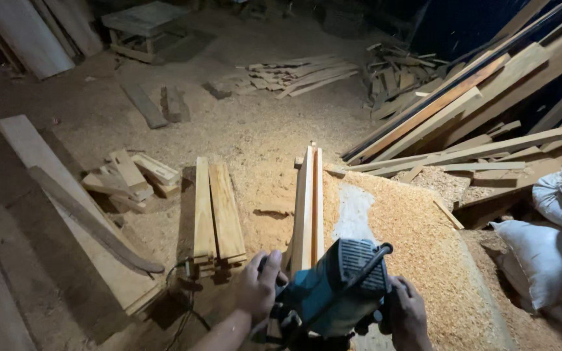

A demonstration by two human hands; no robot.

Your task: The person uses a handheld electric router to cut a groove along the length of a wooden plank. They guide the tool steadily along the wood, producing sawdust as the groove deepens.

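Observation:
A teal electric hand planer (333, 292) rests on the near end of a narrow wooden batten pair (309, 201) that runs away from me. My left hand (258, 286) grips the planer's front knob on its left side. My right hand (406, 312) holds the rear handle on the right side. The planer's black cord loops over its vented top. A mound of wood shavings (398, 221) lies right of the battens.
Two planed boards (216, 218) lie stacked left of the battens. A long plank (66, 208) and offcuts (131, 175) sit further left. Leaning timber (463, 110) fills the right side, with white sacks (548, 253) below. A cable (187, 305) trails on the sawdust floor.

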